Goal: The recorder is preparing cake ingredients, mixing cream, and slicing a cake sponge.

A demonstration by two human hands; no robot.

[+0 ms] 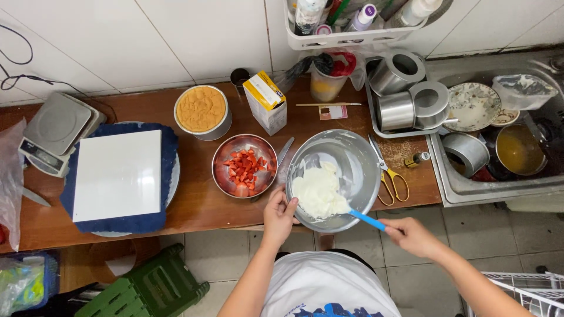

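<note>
My left hand (278, 215) grips the near-left rim of a steel mixing bowl (356, 157) that is tilted toward me at the counter's front edge. White cream (318, 192) is gathered in the bowl's lower part. My right hand (410, 235) holds the blue handle of a spatula (369, 221), and its blade reaches into the cream. Left of the mixing bowl stands a smaller steel bowl with chopped strawberries (247, 166).
On the wooden counter: a sponge cake in a round tin (201, 110), a white board on a blue cloth (117, 175), a scale (56, 132), a carton (265, 101), yellow-handled scissors (389, 174). A sink (499, 182) full of dishes sits right; a green stool (147, 290) stands below.
</note>
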